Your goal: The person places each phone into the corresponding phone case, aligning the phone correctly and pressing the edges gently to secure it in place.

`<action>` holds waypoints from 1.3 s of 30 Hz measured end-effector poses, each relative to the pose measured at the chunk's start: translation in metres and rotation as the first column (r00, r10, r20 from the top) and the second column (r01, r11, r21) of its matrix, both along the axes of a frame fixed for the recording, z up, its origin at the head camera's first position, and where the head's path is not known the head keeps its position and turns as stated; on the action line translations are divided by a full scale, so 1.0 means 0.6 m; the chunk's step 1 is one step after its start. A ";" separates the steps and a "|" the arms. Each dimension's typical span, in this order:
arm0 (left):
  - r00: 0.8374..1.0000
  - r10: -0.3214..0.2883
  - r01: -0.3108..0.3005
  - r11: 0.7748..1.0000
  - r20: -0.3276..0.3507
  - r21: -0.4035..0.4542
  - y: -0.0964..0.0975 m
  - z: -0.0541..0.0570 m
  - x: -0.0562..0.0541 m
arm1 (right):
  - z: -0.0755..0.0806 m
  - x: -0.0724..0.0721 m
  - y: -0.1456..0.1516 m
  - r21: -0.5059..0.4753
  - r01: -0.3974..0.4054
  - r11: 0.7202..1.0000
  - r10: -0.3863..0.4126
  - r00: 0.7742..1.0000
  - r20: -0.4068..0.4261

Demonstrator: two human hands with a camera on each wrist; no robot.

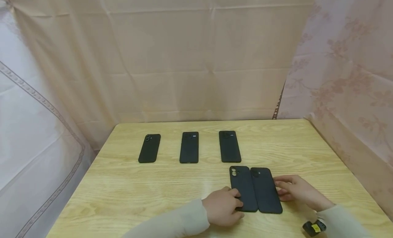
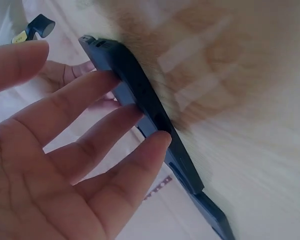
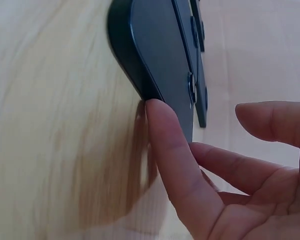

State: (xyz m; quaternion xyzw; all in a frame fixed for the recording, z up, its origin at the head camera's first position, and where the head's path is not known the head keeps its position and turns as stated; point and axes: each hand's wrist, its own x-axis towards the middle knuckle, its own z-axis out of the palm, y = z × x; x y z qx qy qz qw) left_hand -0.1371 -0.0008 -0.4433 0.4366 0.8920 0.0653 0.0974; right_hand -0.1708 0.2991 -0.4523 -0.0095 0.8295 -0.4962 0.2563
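Note:
A black phone case (image 1: 245, 193) with pale round camera holes lies flat on the table, side by side with a black phone (image 1: 266, 190). My left hand (image 1: 223, 206) is at the case's left long edge, and its fingertips (image 2: 135, 112) touch that side with the fingers spread. At the phone's right long edge is my right hand (image 1: 296, 190). One fingertip (image 3: 160, 107) of it presses against the phone's side, while the thumb stands apart from it.
Behind, three more black phone-shaped pieces lie in a row: one at left (image 1: 149, 148), one in the middle (image 1: 189, 147) and one at right (image 1: 230, 146). Cloth curtains (image 1: 190, 60) enclose the wooden table (image 1: 138, 193). A small black device (image 1: 314, 227) sits at my right wrist.

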 end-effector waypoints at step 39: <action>0.929 0.285 -0.327 0.931 0.235 0.165 -0.124 0.000 0.017 | -0.010 0.003 -0.138 -0.222 -0.121 0.968 0.125 0.992 0.004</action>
